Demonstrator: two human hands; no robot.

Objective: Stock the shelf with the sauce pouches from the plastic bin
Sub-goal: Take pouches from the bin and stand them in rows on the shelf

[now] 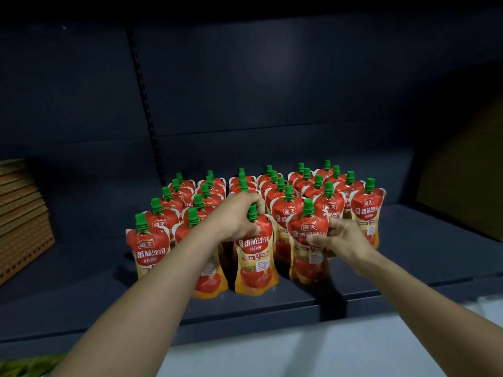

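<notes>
- The left hand [236,216] was closed around the neck of a front-row sauce pouch [255,263], just below its green cap [252,212], probably to steady the soft pack upright as it stood on the shelf [299,297].
- The right hand [339,240] pinched the upper right edge of the neighbouring pouch [307,240], thumb in front and fingers behind, likely squaring it with the front row.
- The stocked pouches [283,191] stood in columns running back to the shelf wall, labels forward, so shoppers could read them.
- The plastic bin was out of view; how many pouches remained could not be judged.
- The back rows showed little beyond caps, and the left forearm hid part of one front pouch.
- A brown stack [23,213] at the left was cut off; what it was stayed unclear.
</notes>
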